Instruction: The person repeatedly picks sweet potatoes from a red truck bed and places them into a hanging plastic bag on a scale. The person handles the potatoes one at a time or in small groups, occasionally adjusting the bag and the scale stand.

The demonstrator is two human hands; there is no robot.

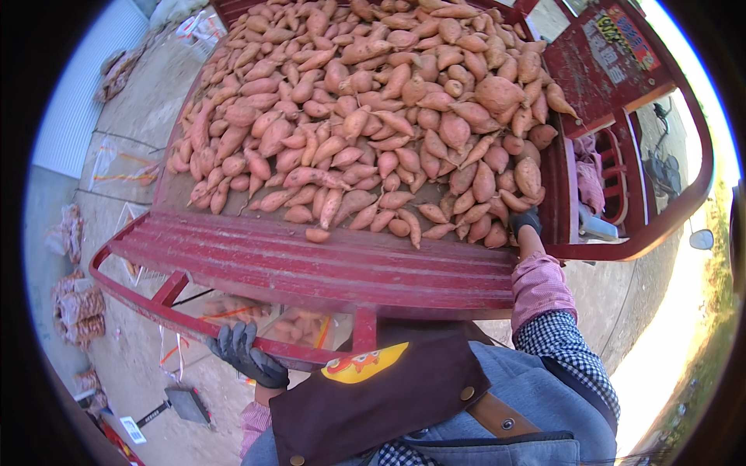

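A heap of sweet potatoes [361,122] covers most of a red cargo bed [175,189]. Along its near side the ribbed red metal tailgate [326,259] is lowered towards me. My left hand [249,355], in a grey and black glove, holds the tubular rail [192,326] of the tailgate near my body. At the bed's right near corner is my right hand [525,221], also gloved, between the heap and the red side panel [560,198]. Its fingers are mostly hidden, so whether it grips anything is unclear. One small sweet potato [317,235] lies at the tailgate's hinge edge.
Clear bags of sweet potatoes [300,326] stand on the concrete beneath the tailgate. A platform scale [187,405] is at lower left. Filled bags [78,306] line the left wall. On the right rise the vehicle's red frame [693,175] and a mirror [701,239].
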